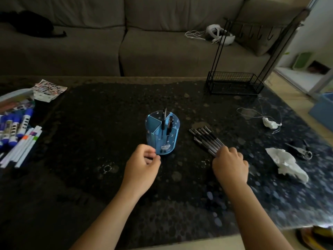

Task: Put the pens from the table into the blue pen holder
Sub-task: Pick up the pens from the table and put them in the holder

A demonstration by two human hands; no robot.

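Note:
The blue pen holder (163,136) stands upright in the middle of the dark table (108,109), with two black pens (166,123) sticking out of it. Several black pens (206,139) lie side by side on the table to its right. My right hand (230,166) rests palm-down on the near ends of those pens, fingers curled over them; whether it grips one I cannot tell. My left hand (142,167) hovers just in front of the holder's base, fingers loosely curled, holding nothing.
Markers and glue sticks (17,138) crowd the left edge beside a sticker sheet (48,90). A black wire rack (234,83) stands at the back right. Crumpled tissues (286,163), a string and scissors (301,150) lie at right. A grey sofa (144,42) runs behind.

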